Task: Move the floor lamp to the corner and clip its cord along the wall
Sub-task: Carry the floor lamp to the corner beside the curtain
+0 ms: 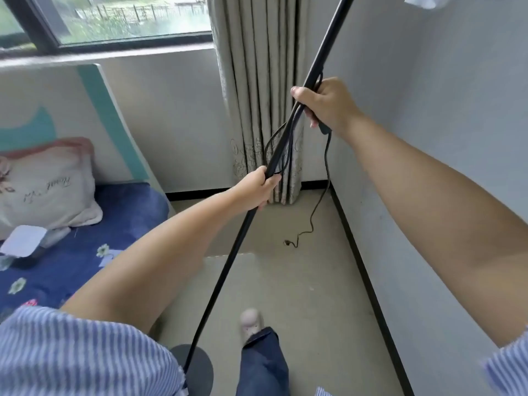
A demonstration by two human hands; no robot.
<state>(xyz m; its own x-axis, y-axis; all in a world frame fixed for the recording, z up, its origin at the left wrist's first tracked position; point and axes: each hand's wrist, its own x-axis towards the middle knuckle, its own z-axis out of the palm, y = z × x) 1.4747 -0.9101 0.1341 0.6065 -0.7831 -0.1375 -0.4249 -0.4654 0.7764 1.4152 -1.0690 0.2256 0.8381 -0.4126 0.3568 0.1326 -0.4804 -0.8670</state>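
Both hands, left (258, 185) and right (325, 105), clench my lamp pole (228, 261); stiff, bottom-heavy, cord (327, 161) dangling.

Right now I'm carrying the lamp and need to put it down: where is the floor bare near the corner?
Bare floor lies between the bed and the dark baseboard, short of the curtain. The trailing cord and its plug clutter the strip by the wall.
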